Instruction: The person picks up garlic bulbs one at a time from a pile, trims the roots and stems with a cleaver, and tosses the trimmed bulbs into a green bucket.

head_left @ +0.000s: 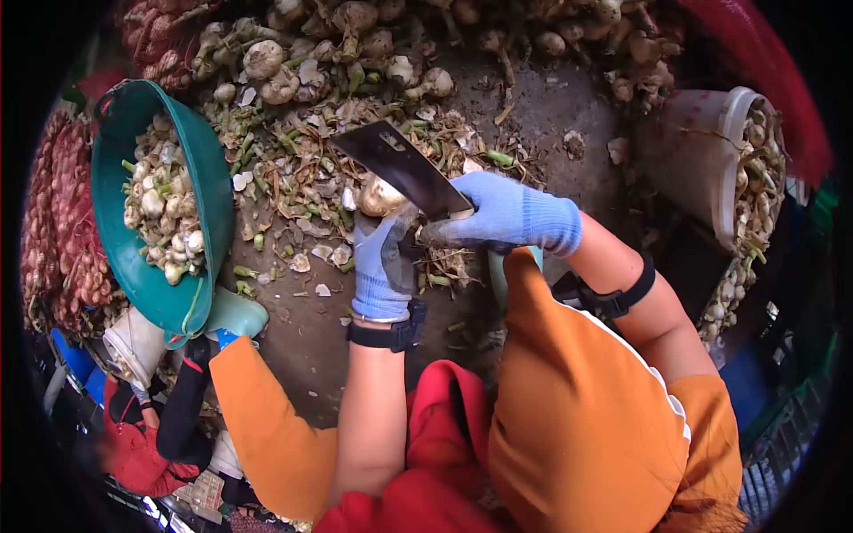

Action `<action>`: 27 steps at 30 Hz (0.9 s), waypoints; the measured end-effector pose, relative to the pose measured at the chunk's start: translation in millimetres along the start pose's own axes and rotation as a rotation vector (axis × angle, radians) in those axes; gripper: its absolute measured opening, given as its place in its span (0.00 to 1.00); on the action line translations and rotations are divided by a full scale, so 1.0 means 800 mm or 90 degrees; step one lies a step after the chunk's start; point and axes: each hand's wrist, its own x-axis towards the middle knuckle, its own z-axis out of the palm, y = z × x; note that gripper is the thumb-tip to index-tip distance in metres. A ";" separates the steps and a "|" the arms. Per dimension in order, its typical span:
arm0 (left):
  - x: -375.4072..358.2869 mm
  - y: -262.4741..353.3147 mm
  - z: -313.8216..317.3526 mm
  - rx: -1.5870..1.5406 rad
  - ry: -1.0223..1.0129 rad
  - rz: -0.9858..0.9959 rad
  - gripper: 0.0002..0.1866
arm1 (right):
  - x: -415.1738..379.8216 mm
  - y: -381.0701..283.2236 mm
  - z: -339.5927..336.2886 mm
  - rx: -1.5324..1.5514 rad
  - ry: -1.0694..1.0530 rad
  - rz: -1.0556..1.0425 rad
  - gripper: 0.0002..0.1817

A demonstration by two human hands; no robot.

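Observation:
In a blue glove, my left hand [384, 258] is closed around a garlic bulb [379, 195], whose pale top shows above the fingers. My right hand [506, 213], gloved too, grips the handle end of a wide dark blade [404, 169]. The blade slants up and to the left, its flat side over the bulb's right edge. Whether it touches the bulb I cannot tell. Cut stalks and dry skins [311, 160] lie on the ground beyond both hands.
A green tub [209, 195] of trimmed garlic stands at the left, beside red net sacks [67, 213]. Garlic with stalks [355, 22] is heaped at the top. A white bucket [689, 151] of garlic lies tilted at the right. Another person [147, 453] is at the lower left.

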 end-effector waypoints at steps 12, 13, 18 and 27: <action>-0.030 0.029 0.000 0.485 -0.026 0.308 0.44 | -0.008 -0.032 0.007 -0.619 0.144 -0.182 0.13; -0.028 0.025 -0.005 0.484 -0.026 0.311 0.44 | -0.007 -0.034 0.005 -0.621 0.145 -0.183 0.13; -0.055 0.038 0.016 0.258 -0.065 0.143 0.38 | 0.026 0.020 -0.026 -0.628 0.247 -0.036 0.09; -0.027 0.028 -0.019 0.280 -0.107 -0.003 0.45 | 0.020 -0.027 -0.011 0.107 0.097 0.077 0.15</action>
